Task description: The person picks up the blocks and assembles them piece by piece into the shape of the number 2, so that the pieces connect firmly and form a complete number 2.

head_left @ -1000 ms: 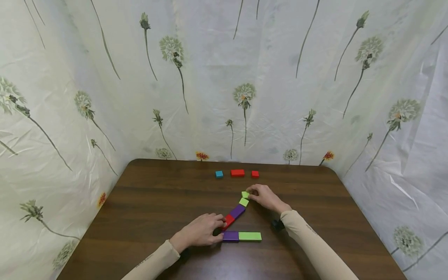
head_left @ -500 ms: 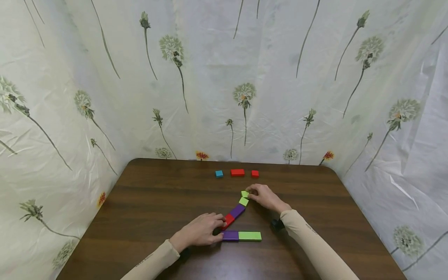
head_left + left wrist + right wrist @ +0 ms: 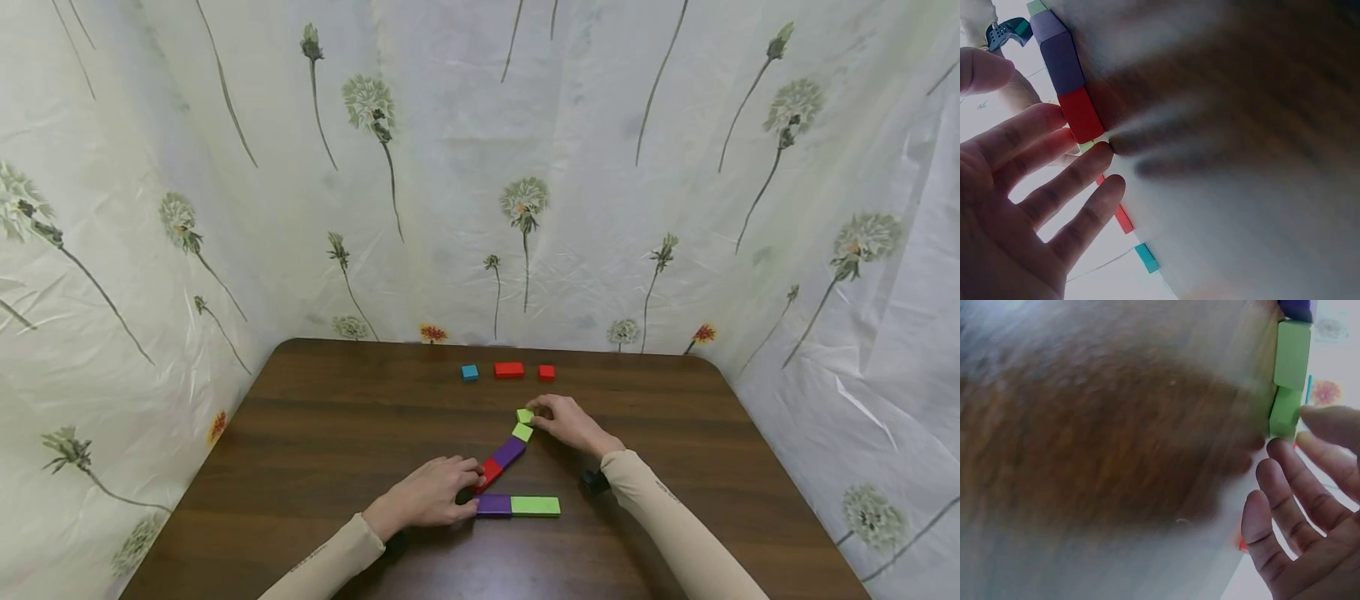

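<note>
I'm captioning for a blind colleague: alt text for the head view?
A person's left hand touches the near red block of a slanting row on a brown table; the right hand pinches the row's far green block. A blue block and two red blocks lie beyond.

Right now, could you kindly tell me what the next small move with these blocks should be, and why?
I would probably have the right hand turn the far green block slightly into line: the hand is at this block, which sits skewed against the neighbouring green block, whereas the slanting purple block and slanting red block lie in one straight line.
</note>
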Available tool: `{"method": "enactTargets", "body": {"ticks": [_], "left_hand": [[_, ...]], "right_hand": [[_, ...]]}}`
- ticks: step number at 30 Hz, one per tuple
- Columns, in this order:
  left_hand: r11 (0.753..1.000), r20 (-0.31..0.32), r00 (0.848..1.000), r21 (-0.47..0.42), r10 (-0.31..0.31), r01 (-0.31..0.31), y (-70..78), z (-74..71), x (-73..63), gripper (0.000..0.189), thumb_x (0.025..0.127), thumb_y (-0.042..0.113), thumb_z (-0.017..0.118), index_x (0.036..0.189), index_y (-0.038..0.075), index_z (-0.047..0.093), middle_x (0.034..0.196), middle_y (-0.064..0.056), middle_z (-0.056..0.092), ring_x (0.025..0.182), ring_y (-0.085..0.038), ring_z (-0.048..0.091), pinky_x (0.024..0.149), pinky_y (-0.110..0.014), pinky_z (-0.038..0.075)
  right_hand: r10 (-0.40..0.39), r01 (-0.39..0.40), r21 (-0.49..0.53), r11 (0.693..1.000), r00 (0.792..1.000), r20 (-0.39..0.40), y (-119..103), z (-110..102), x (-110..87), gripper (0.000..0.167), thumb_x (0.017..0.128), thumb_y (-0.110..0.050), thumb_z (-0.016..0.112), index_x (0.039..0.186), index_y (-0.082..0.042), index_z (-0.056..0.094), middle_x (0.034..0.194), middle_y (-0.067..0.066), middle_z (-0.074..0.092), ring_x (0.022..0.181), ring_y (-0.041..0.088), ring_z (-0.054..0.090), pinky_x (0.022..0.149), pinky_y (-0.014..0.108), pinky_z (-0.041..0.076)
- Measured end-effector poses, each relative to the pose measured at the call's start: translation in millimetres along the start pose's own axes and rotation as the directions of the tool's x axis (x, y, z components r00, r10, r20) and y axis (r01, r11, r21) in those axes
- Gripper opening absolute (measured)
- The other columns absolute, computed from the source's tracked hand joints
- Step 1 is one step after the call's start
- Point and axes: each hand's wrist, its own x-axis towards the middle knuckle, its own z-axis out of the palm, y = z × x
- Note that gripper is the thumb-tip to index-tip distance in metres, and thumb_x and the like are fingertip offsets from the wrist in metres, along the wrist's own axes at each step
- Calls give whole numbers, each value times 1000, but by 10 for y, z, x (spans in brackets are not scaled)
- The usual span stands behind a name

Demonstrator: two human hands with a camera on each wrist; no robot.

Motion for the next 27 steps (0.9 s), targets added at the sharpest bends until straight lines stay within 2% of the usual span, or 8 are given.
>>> {"method": "enactTargets", "body": {"ticks": [8, 15, 20, 27], "left_hand": [[1000, -1, 1000, 2, 4, -4, -2, -12, -2, 35, 93, 40, 55, 118, 19, 67, 123, 4, 59, 102, -10, 56, 91, -32, 48], [998, -56, 997, 33, 47, -45, -18, 36, -9, 31, 93, 39, 56, 112, 19, 69, 112, 7, 60, 94, -7, 56, 82, -27, 49], [997, -75, 995, 45, 60, -57, -28, 46, -2, 30, 92, 39, 56, 111, 20, 69, 113, 7, 60, 94, -6, 56, 81, -26, 49], [998, -67, 996, 43, 51, -48, -31, 44, 5, 31, 92, 40, 56, 112, 20, 69, 115, 7, 60, 95, -7, 56, 83, -27, 50]], "right_hand": [[20, -20, 8, 1000, 1000, -19, -3, -43, -22, 26, 92, -24, 65, 116, -14, 67, 96, -5, 68, 81, 8, 60, 70, 29, 49], [64, -63, 21, 998, 997, -32, 36, -97, -22, 31, 94, -24, 63, 123, -13, 65, 100, -4, 68, 86, 10, 62, 74, 33, 51], [64, -64, 8, 998, 995, -72, 59, -167, -13, 33, 94, -24, 63, 124, -13, 63, 100, -3, 68, 88, 13, 63, 75, 35, 51], [64, -67, -23, 997, 991, -115, 88, -284, 13, 33, 94, -23, 62, 124, -11, 63, 103, 0, 68, 90, 16, 64, 75, 38, 52]]}}
